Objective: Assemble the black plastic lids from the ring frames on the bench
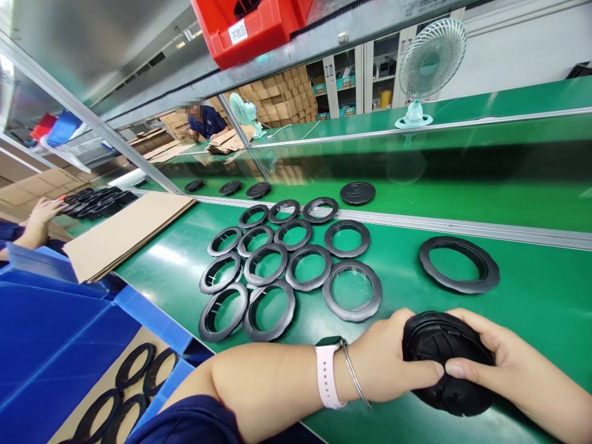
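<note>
Between my two hands is a round black plastic cap (428, 336), held tilted over the near right part of the green table. My left hand (391, 354), with a watch and a bangle on its wrist, grips the cap's left side, thumb across its face. From the right, my right hand (490, 357) closes on the same cap, its thumb tip close to the left one. Both hands' other fingers are mostly hidden behind the cap. A single black ring (457, 265) lies just beyond them. Several more black rings (309, 267) lie grouped left of my hands.
Black discs (357, 193) sit on the conveyor belt (462, 203) behind a metal rail. Cardboard sheets (129, 228) lie at the left, above a blue bin (50, 320) with rings inside. A red bin (259, 31) hangs overhead. Another person (206, 120) works across the line; a co-worker's hand (44, 213) shows far left.
</note>
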Action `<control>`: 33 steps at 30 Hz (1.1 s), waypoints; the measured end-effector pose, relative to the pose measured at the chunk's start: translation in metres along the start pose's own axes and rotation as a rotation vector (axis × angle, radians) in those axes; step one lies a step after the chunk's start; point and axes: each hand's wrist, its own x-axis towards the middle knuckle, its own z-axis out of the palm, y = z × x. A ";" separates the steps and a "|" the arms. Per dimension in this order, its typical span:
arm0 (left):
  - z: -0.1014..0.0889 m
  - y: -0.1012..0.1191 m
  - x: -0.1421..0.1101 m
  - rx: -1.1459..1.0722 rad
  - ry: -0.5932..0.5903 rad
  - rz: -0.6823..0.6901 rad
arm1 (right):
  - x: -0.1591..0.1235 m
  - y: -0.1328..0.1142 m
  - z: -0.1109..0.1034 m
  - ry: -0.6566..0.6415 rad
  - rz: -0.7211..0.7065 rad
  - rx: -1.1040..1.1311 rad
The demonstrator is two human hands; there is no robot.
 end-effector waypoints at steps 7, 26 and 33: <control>0.001 -0.001 0.000 -0.006 0.005 0.015 | -0.001 -0.001 -0.002 -0.046 0.018 0.026; -0.001 0.003 -0.001 -0.003 -0.023 -0.003 | -0.001 -0.001 -0.002 -0.053 0.024 0.053; 0.002 -0.001 0.000 -0.003 0.004 -0.003 | 0.000 0.003 -0.002 -0.045 -0.009 0.013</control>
